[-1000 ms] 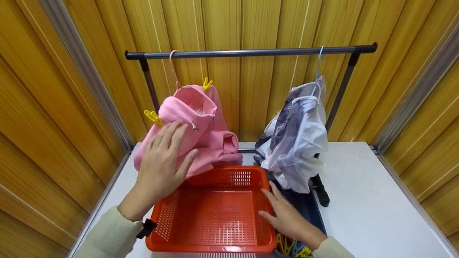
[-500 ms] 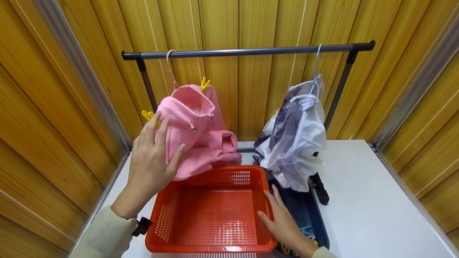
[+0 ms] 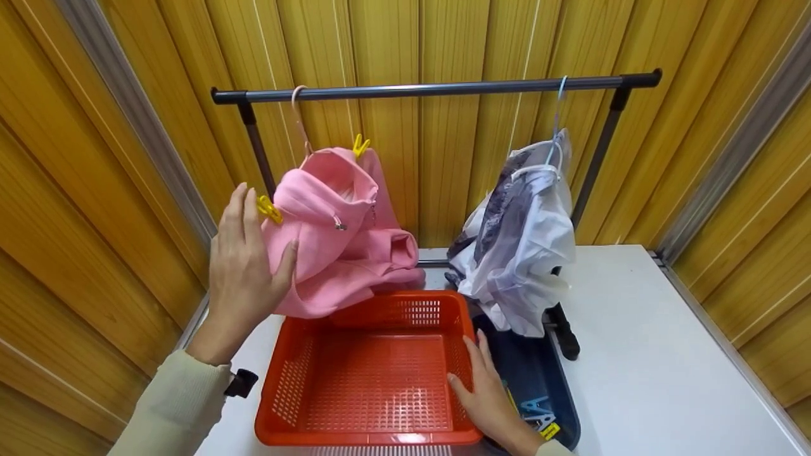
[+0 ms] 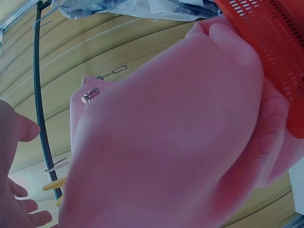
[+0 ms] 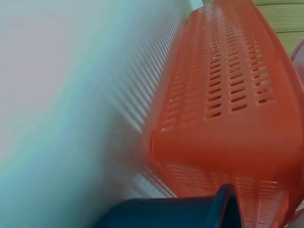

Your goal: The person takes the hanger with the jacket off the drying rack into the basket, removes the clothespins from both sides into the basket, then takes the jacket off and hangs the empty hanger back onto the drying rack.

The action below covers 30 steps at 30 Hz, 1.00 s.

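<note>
A pink hooded garment [image 3: 323,253] hangs on a pink hanger at the rail's left, with yellow clips [image 3: 269,209] on it. My left hand [image 3: 241,266] is at its left side, fingers straight and pointing up; whether it touches the cloth I cannot tell. In the left wrist view the same hand [image 4: 14,166] shows at the left edge beside the pink cloth [image 4: 166,123]. My right hand [image 3: 486,396] lies with extended fingers at the right rim of the red basket [image 3: 367,438], which holds nothing. The right wrist view shows the basket's side [image 5: 223,137] but few signs of the hand.
A grey and white garment [image 3: 529,247] hangs at the right of the rack's rail [image 3: 431,90]. A dark blue tray [image 3: 567,392] with clips [image 3: 537,408] lies right of the basket, partly under my right hand. A black rack foot [image 3: 564,335] stands on the white table [image 3: 665,354].
My left hand has moved left, from in front of the pink garment to its left side. My right hand has shifted slightly left and down along the basket's rim, uncovering more of the blue tray.
</note>
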Tool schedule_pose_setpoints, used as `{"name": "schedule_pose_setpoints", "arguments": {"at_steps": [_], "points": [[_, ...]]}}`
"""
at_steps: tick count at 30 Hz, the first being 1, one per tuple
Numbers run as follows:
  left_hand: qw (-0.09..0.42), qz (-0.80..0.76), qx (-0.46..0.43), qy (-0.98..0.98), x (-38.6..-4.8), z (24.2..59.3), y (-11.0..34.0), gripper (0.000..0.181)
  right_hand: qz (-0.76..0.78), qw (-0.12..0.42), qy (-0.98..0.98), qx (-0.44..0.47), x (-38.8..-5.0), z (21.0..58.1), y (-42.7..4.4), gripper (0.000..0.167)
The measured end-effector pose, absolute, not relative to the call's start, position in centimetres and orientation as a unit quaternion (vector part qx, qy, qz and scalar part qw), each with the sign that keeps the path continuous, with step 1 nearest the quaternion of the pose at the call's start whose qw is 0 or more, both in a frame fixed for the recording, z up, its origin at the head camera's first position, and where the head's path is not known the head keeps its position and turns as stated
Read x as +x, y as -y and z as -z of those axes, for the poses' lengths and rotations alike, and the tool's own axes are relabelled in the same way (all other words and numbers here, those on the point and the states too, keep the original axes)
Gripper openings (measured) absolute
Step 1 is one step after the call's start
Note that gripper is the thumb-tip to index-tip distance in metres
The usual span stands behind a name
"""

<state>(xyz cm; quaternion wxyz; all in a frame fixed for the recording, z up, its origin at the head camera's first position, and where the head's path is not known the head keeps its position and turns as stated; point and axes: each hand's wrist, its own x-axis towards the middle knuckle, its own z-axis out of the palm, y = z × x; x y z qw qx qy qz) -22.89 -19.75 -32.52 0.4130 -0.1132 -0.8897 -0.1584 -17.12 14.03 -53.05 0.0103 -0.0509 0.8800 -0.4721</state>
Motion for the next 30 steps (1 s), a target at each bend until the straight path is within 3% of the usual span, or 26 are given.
{"name": "schedule_pose_setpoints", "arguments": {"at_steps": [13,30], "points": [[0.360,0.200,-0.055,0.910,-23.8,32.1,20.4,0.086,0.474,-0.028,-0.878,-0.053,-17.0,53.4,-13.2,0.072],[0.211,0.235,-0.010,0.949,-24.6,30.7,20.6,0.087,0.466,-0.045,-0.882,-0.051,-16.9,53.6,-13.0,0.072]]}}
